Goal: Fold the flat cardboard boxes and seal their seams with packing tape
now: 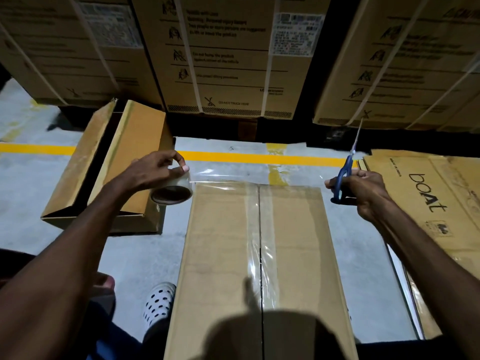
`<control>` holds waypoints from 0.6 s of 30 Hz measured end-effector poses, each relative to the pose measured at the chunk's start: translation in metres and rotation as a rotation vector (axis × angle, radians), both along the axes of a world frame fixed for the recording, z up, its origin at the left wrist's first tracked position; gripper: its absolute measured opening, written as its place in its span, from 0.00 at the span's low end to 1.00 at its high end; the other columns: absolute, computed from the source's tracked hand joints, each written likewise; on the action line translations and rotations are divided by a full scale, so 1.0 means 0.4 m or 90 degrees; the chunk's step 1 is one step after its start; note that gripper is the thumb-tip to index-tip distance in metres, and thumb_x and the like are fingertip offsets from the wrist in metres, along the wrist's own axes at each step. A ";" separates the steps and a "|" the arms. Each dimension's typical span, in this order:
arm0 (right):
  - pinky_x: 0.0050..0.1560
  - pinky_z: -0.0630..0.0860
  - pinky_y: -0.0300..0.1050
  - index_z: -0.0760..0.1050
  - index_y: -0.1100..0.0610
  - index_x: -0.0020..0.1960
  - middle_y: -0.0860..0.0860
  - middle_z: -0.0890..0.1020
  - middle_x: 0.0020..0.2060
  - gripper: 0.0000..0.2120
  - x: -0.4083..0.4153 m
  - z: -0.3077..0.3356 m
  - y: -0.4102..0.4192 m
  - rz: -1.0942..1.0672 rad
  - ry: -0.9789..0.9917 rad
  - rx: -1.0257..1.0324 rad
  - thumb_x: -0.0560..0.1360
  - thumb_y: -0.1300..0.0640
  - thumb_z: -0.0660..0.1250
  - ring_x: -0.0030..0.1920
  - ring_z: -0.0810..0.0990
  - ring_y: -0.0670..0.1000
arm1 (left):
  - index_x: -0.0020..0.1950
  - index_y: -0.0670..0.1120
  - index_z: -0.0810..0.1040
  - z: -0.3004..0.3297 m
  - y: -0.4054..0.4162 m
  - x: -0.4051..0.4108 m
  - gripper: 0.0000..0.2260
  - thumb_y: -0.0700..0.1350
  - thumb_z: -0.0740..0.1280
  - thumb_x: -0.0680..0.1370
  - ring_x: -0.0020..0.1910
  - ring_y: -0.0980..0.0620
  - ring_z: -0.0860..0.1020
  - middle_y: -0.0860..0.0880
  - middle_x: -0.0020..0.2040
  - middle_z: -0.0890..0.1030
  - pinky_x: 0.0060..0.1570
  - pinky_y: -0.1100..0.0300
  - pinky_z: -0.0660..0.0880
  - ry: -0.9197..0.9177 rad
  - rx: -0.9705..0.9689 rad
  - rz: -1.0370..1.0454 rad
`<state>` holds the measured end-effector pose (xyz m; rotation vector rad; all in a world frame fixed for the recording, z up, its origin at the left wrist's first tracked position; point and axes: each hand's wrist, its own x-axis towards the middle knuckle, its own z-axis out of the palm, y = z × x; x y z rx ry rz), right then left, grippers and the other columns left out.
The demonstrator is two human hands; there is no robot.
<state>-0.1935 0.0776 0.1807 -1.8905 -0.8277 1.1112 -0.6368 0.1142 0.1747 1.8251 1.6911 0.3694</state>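
Note:
A folded cardboard box [223,255] lies in front of me with clear tape running down its centre seam [259,242]. My left hand [155,170] grips a roll of clear packing tape [172,192] just beyond the box's far left corner. A stretched strip of tape [246,175] runs from the roll along the box's far edge. My right hand [363,190] holds blue-handled scissors [344,175] with the blades pointing up, and also seems to pinch the strip's right end near the box's far right corner.
An open box [109,165] lies on its side to the left. Flat cardboard printed "boAt" [428,193] lies to the right. Tall strapped cartons [220,55] stand behind a yellow floor line [259,157]. My white dotted shoe [158,300] is at the box's left side.

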 end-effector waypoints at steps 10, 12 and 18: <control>0.52 0.81 0.67 0.79 0.73 0.49 0.66 0.84 0.45 0.11 0.019 -0.003 0.008 -0.052 0.033 0.011 0.67 0.72 0.75 0.43 0.80 0.61 | 0.57 0.58 0.84 -0.029 0.017 0.029 0.37 0.82 0.56 0.64 0.42 0.49 0.77 0.46 0.52 0.86 0.51 0.54 0.64 0.340 0.134 -0.052; 0.52 0.81 0.68 0.80 0.67 0.42 0.66 0.84 0.45 0.07 0.020 -0.005 0.008 -0.028 0.026 0.001 0.67 0.71 0.76 0.44 0.81 0.61 | 0.59 0.58 0.83 -0.024 0.013 0.021 0.41 0.82 0.52 0.62 0.45 0.47 0.79 0.46 0.56 0.85 0.50 0.54 0.65 0.393 0.126 -0.070; 0.51 0.81 0.67 0.81 0.71 0.47 0.68 0.84 0.47 0.09 0.028 -0.015 0.006 -0.004 0.027 -0.030 0.68 0.70 0.76 0.44 0.80 0.61 | 0.54 0.59 0.85 -0.021 0.016 0.027 0.49 0.86 0.42 0.55 0.54 0.44 0.82 0.46 0.59 0.84 0.55 0.50 0.67 0.251 0.046 -0.042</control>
